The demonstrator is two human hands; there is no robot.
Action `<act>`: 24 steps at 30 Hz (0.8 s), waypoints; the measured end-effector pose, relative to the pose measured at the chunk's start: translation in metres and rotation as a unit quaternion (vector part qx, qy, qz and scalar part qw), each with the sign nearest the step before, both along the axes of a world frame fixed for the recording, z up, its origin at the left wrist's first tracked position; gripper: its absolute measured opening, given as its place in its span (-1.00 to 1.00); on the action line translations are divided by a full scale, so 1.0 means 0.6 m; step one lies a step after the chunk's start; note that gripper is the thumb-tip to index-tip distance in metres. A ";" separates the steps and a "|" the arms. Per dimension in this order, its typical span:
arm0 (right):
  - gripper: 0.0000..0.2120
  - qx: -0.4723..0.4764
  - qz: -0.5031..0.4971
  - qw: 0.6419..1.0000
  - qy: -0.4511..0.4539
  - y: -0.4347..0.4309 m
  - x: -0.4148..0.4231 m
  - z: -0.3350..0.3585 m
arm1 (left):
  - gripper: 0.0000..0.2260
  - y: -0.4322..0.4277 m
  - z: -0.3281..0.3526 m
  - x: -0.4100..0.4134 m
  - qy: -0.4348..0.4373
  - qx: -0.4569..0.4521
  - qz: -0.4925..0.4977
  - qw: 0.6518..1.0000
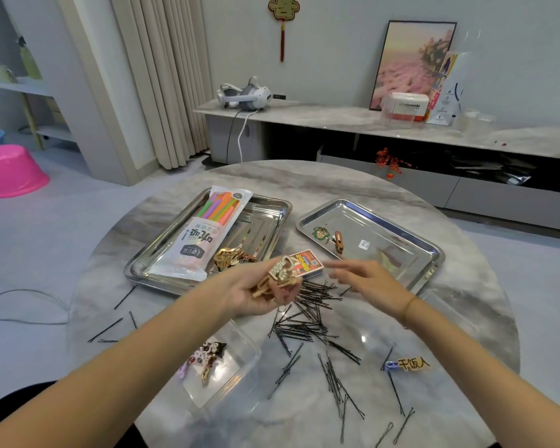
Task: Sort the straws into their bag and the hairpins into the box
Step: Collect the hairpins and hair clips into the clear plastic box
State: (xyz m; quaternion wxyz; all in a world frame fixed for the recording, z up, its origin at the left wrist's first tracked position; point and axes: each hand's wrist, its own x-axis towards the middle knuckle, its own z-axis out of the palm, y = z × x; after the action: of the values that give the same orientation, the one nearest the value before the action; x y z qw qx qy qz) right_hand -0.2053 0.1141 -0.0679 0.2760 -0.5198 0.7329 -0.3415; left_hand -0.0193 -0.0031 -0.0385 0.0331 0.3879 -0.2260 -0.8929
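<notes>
Round, glossy grey marble table [304,176]. At ten o'clock a shiny steel tray [274,206] held the long straw bag [204,240], with coloured straws inside. At two o'clock a second steel tray [385,221] held two small clips. At seven o'clock the clear plastic box [249,350] held decorated hairpins [207,354]. Thin black bobby pins [307,318] littered the centre. The left hand [253,295] gripped gold hairpins [280,274]; the blurred right hand [369,279] had its fingers stretched loose.

Yellow hair clip [413,363] reads "干饭人" — white box [404,106] on the sideboard [337,116] shows "…onic".
</notes>
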 end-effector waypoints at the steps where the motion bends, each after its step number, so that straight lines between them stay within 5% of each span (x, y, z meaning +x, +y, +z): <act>1: -0.78 0.022 0.002 1.000 0.014 0.003 -0.009 -0.003 | -0.76 -0.010 0.003 0.010 0.010 0.001 0.007 1.000; 5: -0.79 0.027 -0.022 0.999 0.004 0.011 -0.021 -0.014 | -0.85 -0.028 0.024 0.050 0.017 -0.057 0.013 0.998; 8: -0.79 0.036 -0.016 0.999 0.000 0.013 -0.020 -0.015 | -0.92 -0.031 0.050 0.086 -0.044 -0.203 -0.072 0.975; 11: -0.75 0.049 -0.006 0.998 0.036 0.014 -0.018 -0.016 | -0.74 -0.038 0.054 0.125 -0.150 -0.428 -0.264 0.851; 17: -0.81 0.058 -0.013 0.995 0.085 -0.002 -0.007 -0.016 | -0.77 -0.020 -0.001 0.163 -0.253 -0.600 -0.449 0.612; 24: -0.86 0.119 -0.030 0.980 0.154 -0.001 -0.015 -0.017 | -0.74 -0.004 -0.058 0.159 -0.276 -0.630 -0.425 0.588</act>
State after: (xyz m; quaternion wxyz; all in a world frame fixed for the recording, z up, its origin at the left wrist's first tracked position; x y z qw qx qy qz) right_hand -0.2140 0.1136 -0.0779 0.2094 -0.5073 0.8172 -0.1762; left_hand 0.0760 -0.0054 -0.0732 -0.1785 0.3577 -0.8695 -0.2899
